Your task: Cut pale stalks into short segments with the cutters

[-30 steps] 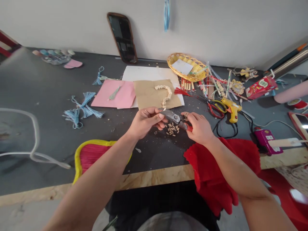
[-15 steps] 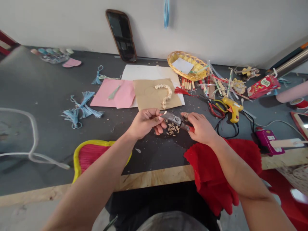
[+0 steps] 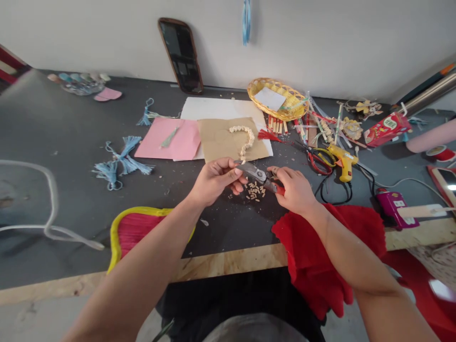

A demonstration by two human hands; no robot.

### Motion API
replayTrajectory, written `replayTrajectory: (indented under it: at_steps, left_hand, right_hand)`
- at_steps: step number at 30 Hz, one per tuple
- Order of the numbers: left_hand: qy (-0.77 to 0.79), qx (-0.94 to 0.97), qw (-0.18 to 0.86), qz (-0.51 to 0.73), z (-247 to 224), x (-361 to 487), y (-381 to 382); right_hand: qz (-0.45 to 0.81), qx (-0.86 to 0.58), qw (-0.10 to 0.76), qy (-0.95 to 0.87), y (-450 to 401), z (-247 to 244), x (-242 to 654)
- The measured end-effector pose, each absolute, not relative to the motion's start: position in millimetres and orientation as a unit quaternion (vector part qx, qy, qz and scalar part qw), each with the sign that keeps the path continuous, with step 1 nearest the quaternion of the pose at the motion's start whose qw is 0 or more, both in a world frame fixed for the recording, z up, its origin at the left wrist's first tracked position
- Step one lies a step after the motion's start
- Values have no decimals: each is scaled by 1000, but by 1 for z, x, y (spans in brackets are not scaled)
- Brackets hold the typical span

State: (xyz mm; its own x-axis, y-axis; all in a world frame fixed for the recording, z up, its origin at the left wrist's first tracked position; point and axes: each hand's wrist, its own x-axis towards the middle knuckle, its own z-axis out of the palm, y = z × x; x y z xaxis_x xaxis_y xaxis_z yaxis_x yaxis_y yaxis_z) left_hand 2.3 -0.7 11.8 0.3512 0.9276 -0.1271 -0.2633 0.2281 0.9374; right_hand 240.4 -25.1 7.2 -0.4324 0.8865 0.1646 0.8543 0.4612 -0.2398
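Note:
My right hand (image 3: 295,190) is closed around the red handles of a pair of pruning shears (image 3: 257,174), whose dark blades point left. Pinched in my left hand (image 3: 218,181) is a small pale wooden stick (image 3: 243,162), mostly hidden by the fingers, its end showing at the blades. Below the shears lies a scatter of short cut wooden pieces (image 3: 255,191) on the dark table. Just beyond my hands, a curved row of pale pieces (image 3: 249,137) rests on a brown paper sheet (image 3: 217,137).
A wicker basket (image 3: 297,107) sits at the back, near matchsticks (image 3: 277,125) and red-handled scissors (image 3: 318,163). To the right are a yellow glue gun (image 3: 344,161) and a red cloth (image 3: 320,247). Blue tassels (image 3: 124,156) and pink paper (image 3: 153,137) lie left; a phone (image 3: 180,54) leans on the wall.
The shears and my right hand have shifted slightly left, with the blades closer to my left fingertips. The whole view has also moved a little.

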Motion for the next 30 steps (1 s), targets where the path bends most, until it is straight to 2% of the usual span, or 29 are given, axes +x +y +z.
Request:
replayTrajectory:
  at_steps: [5,16,23,30]
  left_hand:
    - [390,464,672,425,11,4,0]
    - [368,466,705,388,13,0,0]
    - [380,463,694,399,17,2,-3]
    - [361,472,715,369,13,-2,0]
  right_hand:
    - [56,-514,120,-848,-23,6,244]
    - [102,-492,126,-856,-23,10,245]
    - [65,-518,105,-846,-27,10,241]
    - [81,-478,106,-868,-20,6,248]
